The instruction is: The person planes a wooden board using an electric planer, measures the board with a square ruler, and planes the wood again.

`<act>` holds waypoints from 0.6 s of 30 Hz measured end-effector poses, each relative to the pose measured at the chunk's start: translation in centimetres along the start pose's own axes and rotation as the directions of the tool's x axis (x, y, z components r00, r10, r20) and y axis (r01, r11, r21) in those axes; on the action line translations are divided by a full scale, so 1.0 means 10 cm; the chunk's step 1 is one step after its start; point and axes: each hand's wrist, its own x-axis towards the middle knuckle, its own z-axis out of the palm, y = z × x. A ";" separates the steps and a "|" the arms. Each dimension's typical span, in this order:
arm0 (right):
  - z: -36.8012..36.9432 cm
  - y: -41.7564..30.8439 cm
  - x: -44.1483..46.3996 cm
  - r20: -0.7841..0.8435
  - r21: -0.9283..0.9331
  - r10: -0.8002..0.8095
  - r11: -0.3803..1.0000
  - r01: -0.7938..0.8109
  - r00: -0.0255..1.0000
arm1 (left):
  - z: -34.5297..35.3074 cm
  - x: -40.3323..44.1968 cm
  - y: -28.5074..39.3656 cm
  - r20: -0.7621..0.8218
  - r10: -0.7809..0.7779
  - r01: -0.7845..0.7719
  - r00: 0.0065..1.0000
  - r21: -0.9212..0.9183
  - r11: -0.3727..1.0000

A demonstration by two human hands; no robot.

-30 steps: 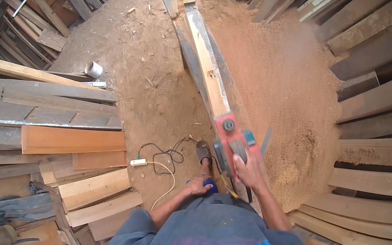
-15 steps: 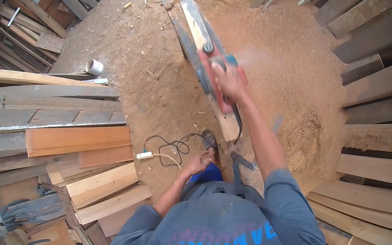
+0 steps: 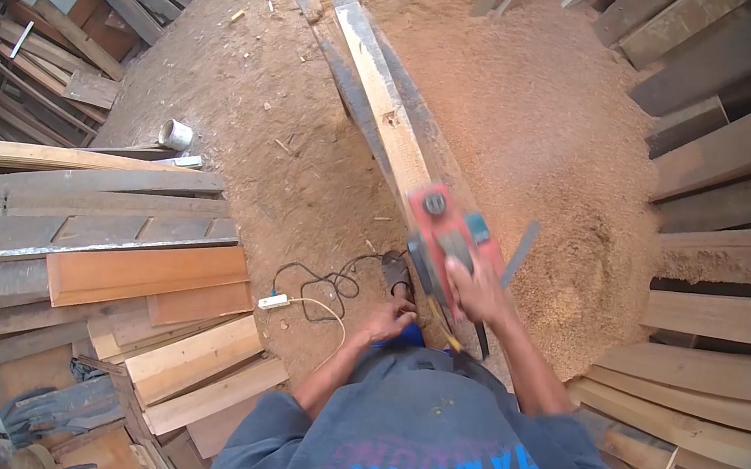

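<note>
Right hand (image 3: 482, 293) gripping planer (image 3: 430, 218), plank (image 3: 398, 142) beneath

Red planer (image 3: 444, 225) back toward near end of the board (image 3: 399, 137); right hand (image 3: 480, 292) likewise

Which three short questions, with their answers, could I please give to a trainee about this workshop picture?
1. Which hand grips the red power tool?
2. True or false: the left hand also holds the red power tool.
3. Fill in with near or far: the red power tool sits at the ____ end of the long wooden workpiece.

Key:
1. The right hand.
2. False; it is apart from the tool, by the blue cloth.
3. near
</note>
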 end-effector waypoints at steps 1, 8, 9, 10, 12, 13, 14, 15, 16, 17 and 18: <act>-0.01 0.07 -0.28 0.018 0.005 0.054 0.999 -0.054 0.998 | 0.11 0.04 0.02 0.063 0.024 -0.025 0.998 0.013 1.000; 0.15 0.24 -0.46 -0.118 0.049 -0.115 0.991 0.121 0.986 | 0.67 0.20 0.25 0.404 0.315 -0.359 0.859 0.035 0.933; 0.17 0.11 -0.27 -0.152 0.032 -0.144 0.988 0.150 0.978 | 0.79 0.26 0.13 0.412 0.390 -0.430 0.824 0.006 0.903; 0.16 -0.03 -0.07 -0.110 0.032 -0.095 0.995 0.099 0.989 | 0.80 0.29 0.17 0.462 0.493 -0.524 0.737 -0.071 0.849; 0.11 -0.27 0.46 -0.112 -0.026 -0.114 0.993 0.112 0.987 | 0.79 0.25 0.17 0.457 0.468 -0.441 0.757 -0.172 0.881; 0.11 -0.39 0.77 -0.150 -0.080 -0.184 0.981 0.174 0.971 | 0.76 0.22 0.21 0.424 0.406 -0.352 0.810 -0.201 0.914; 0.10 -0.58 1.03 -0.176 -0.030 -0.176 0.984 0.173 0.969 | 0.72 0.18 0.25 0.388 0.340 -0.264 0.857 -0.238 0.935; 0.09 -0.76 1.29 -0.203 0.019 -0.167 0.985 0.174 0.965 | 0.60 0.10 0.36 0.319 0.210 -0.126 0.924 -0.266 0.956; 0.06 -0.85 1.58 -0.200 0.038 -0.169 0.983 0.180 0.965 | 0.45 0.05 0.42 0.250 0.068 0.011 0.966 -0.301 0.954; -0.02 -1.11 1.68 -0.165 0.015 -0.110 0.993 0.114 0.980 | 0.28 0.04 0.41 0.111 0.178 -0.125 0.978 -0.371 0.920; -0.13 -1.35 1.74 -0.133 -0.013 -0.047 0.999 0.046 0.990 | 0.26 0.18 0.12 -0.159 0.357 -0.376 0.921 -0.116 0.919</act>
